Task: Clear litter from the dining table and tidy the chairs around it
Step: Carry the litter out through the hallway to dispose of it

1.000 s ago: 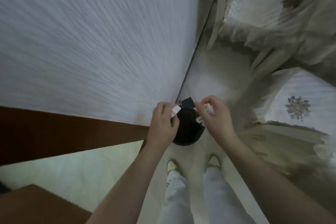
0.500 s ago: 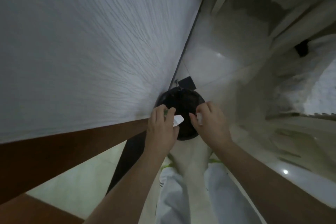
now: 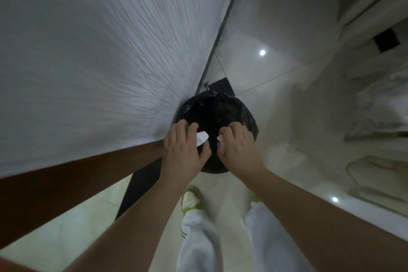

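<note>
Head view: looking straight down at a black-lined waste bin [image 3: 217, 117] standing on the pale tiled floor [image 3: 276, 68], right against the white textured wall [image 3: 99, 51].

Hovering over the bin's near rim, side by side: left hand [image 3: 184, 152] and right hand [image 3: 239, 150], both curled.

Pinching a white paper scrap [image 3: 202, 138] between the left thumb and the curled fingers [image 3: 192, 130], the scrap poking out past the fingertips toward the bin's dark opening.

Clutching a crumpled white tissue [image 3: 221, 142] in the right fist, only its edges showing at the thumb side, the bulk hidden under the knuckles.

Sitting close together, the two bits of litter, a narrow gap apart, both above the black liner and not yet inside it.

Running along the wall's foot, a dark brown wooden skirting [image 3: 66, 183], passing under the left forearm.

Standing below the hands, white trousers [image 3: 198, 240] and one pale shoe with a yellow-green sole [image 3: 191, 202].

Glinting on the glossy tiles, two round light reflections; blurred pale shapes at right, impossible to identify.
</note>
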Demonstrator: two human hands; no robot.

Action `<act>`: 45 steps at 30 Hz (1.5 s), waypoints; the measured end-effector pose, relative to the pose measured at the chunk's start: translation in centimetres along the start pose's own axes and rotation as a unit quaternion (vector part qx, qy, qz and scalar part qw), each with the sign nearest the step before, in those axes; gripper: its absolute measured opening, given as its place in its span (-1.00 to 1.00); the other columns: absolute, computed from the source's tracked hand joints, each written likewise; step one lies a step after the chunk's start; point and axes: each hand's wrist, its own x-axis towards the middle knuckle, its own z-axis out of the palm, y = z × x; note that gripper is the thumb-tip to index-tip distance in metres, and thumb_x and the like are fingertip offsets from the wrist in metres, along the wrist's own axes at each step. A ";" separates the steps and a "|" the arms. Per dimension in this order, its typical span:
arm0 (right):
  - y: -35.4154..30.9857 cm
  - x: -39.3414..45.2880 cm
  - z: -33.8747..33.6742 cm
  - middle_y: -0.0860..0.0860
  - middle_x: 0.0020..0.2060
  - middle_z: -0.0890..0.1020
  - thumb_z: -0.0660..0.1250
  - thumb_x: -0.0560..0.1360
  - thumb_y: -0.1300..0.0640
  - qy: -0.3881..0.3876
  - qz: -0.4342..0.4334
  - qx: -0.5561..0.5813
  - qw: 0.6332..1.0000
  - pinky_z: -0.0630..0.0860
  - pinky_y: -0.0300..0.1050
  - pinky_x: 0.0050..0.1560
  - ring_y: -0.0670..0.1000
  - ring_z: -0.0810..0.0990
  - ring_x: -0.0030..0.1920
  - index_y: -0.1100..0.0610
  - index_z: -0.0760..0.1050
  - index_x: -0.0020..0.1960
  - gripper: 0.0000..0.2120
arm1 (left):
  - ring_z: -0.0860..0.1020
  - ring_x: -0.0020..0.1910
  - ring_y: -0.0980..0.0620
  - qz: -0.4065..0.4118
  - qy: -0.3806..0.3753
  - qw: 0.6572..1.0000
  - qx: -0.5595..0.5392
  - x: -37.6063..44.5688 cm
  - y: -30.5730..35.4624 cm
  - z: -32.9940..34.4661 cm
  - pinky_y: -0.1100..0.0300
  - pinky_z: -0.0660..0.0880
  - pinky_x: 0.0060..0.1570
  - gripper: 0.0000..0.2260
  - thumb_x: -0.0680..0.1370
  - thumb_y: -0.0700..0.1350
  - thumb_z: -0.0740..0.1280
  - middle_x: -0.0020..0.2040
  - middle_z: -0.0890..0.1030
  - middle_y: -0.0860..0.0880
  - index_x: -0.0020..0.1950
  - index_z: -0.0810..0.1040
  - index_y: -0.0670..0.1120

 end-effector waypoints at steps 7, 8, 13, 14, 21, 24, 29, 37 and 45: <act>1.0 0.3 0.3 0.21 0.42 0.31 0.46 0.35 0.02 -0.131 -0.023 0.014 0.991 0.24 0.13 0.39 0.20 0.30 0.42 0.10 0.26 0.47 -0.24 | 0.29 0.40 -0.15 -0.002 -0.035 0.999 -0.023 1.1 -0.3 0.9 -0.07 0.33 0.29 -0.48 0.52 0.15 0.21 0.44 0.28 -0.19 0.41 0.32 -0.08; 1.1 0.2 0.1 0.20 0.46 0.26 0.45 0.35 0.01 -0.140 -0.027 0.006 0.990 0.16 0.12 0.43 0.19 0.25 0.45 0.09 0.21 0.50 -0.21 | 0.23 0.45 -0.14 0.004 -0.042 0.999 -0.026 1.1 -0.3 1.0 -0.07 0.30 0.32 -0.46 0.53 0.15 0.19 0.48 0.22 -0.18 0.44 0.29 -0.07; 2.0 -0.7 -0.4 0.15 0.54 0.08 0.30 0.44 -0.04 -0.159 -0.041 -0.046 0.985 0.05 0.11 0.49 0.17 0.10 0.51 0.02 0.01 0.56 -0.21 | 0.09 0.53 -0.10 0.048 -0.055 0.997 0.013 1.2 -0.3 0.7 -0.08 0.23 0.39 -0.44 0.58 0.14 0.13 0.56 0.12 -0.15 0.53 0.19 -0.05; 2.0 -0.9 -0.6 0.15 0.54 0.08 0.30 0.44 -0.03 -0.155 -0.041 -0.051 0.986 0.05 0.11 0.49 0.17 0.11 0.51 0.02 0.03 0.56 -0.22 | 0.07 0.54 -0.10 0.054 -0.057 0.997 0.021 1.1 -0.3 0.7 -0.08 0.21 0.40 -0.44 0.58 0.15 0.11 0.56 0.10 -0.15 0.54 0.18 -0.05; 1.3 -2.2 -2.5 0.11 0.53 0.14 0.23 0.50 0.02 -0.130 -0.015 -0.079 0.988 0.02 0.11 0.51 0.12 0.12 0.52 0.07 0.06 0.56 -0.32 | -0.02 0.56 -0.07 0.065 -0.089 0.992 0.066 -0.1 0.6 -0.9 -0.13 0.11 0.45 -0.44 0.60 0.17 0.04 0.58 0.03 -0.09 0.58 0.04 0.03; 0.4 -3.0 -4.6 0.09 0.53 0.17 0.15 0.53 -0.01 -0.121 -0.002 -0.081 0.989 0.02 0.12 0.50 0.10 0.13 0.52 0.08 0.08 0.55 -0.37 | -0.02 0.56 -0.07 0.055 -0.092 0.991 0.075 -1.2 1.1 -2.8 -0.14 0.07 0.46 -0.44 0.60 0.17 0.05 0.58 0.06 -0.08 0.57 0.06 0.04; -2.2 -5.4 -10.4 0.06 0.52 0.21 0.11 0.56 -0.05 -0.086 0.049 -0.057 0.993 0.13 0.15 0.46 0.10 0.15 0.51 0.07 0.14 0.54 -0.42 | 0.12 0.53 -0.09 0.043 -0.107 0.987 0.110 -3.2 2.0 -8.2 -0.20 0.05 0.44 -0.45 0.59 0.20 0.02 0.54 0.20 -0.10 0.54 0.18 0.03; -6.0 -10.8 -22.1 0.09 0.51 0.22 0.00 0.61 -0.05 -0.084 0.062 -0.049 0.993 0.16 0.15 0.44 0.13 0.19 0.50 0.09 0.17 0.53 -0.48 | 0.10 0.53 -0.12 0.074 -0.111 0.988 0.075 -6.7 5.8 -20.2 -0.16 0.08 0.45 -0.47 0.62 0.14 0.01 0.54 0.20 -0.12 0.56 0.13 -0.01; -7.1 -12.4 -35.5 0.13 0.49 0.27 -0.05 0.60 -0.10 -0.040 0.087 -0.067 0.993 0.11 0.14 0.46 0.15 0.20 0.49 0.11 0.18 0.52 -0.45 | 0.11 0.53 -0.12 0.107 -0.098 0.989 0.038 -10.1 11.2 -31.5 -0.08 0.03 0.45 -0.51 0.65 0.15 -0.09 0.54 0.21 -0.11 0.55 0.16 0.01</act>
